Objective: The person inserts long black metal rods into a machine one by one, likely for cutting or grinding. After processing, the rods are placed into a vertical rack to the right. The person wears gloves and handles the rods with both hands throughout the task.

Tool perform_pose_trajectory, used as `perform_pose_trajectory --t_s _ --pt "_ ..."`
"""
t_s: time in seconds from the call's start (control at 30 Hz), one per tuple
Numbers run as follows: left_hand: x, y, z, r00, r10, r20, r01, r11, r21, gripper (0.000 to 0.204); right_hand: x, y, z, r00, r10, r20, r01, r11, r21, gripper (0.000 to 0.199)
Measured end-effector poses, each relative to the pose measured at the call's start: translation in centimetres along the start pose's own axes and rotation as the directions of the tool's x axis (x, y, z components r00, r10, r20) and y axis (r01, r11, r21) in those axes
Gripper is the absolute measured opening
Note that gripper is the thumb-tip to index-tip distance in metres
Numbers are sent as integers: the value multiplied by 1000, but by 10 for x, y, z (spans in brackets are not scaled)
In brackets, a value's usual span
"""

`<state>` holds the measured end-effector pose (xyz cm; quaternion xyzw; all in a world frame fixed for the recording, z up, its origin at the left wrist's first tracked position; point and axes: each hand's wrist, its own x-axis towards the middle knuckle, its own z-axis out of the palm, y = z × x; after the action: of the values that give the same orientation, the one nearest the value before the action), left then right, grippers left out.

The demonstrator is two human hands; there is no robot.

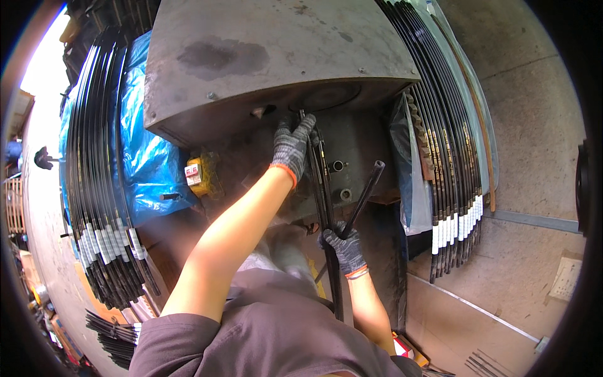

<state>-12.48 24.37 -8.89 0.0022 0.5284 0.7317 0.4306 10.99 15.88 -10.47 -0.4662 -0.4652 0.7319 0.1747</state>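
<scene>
Both my hands wear grey knit gloves with orange cuffs. My left hand (pixel 293 143) is closed round the upper end of a slim black rod (pixel 321 188), just below the front edge of a grey metal housing (pixel 264 47). Several dark rods run down from there toward my body, close together. Lower and to the right, my right hand (pixel 347 250) is wrapped round a thicker black tube (pixel 368 193), which slants up to the right with its end free. The slim rods pass beside this hand; whether its fingers also grip them is hidden.
A bundle of long black rods with white-banded ends (pixel 94 157) lies at left over blue plastic sheeting (pixel 147 160). Another such bundle (pixel 443 132) lies at right on clear plastic. A yellow device (pixel 202 176) and round metal fittings (pixel 338 166) sit beneath the housing.
</scene>
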Motion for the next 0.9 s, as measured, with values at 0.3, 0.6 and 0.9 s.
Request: perform_pose_trajectory --t_s 0.3,0.6,0.9 --pt "11 -44 -29 977 -78 196 -47 826 562 49 23 3 -29 974 -13 -228 -37 977 -212 10" --pt "21 -58 -26 978 -84 193 -20 876 482 47 35 -6 -24 975 98 -202 -136 974 -183 11" --pt "23 -65 -28 981 -75 177 -6 908 420 39 42 -11 -11 970 14 -243 -71 971 -229 14"
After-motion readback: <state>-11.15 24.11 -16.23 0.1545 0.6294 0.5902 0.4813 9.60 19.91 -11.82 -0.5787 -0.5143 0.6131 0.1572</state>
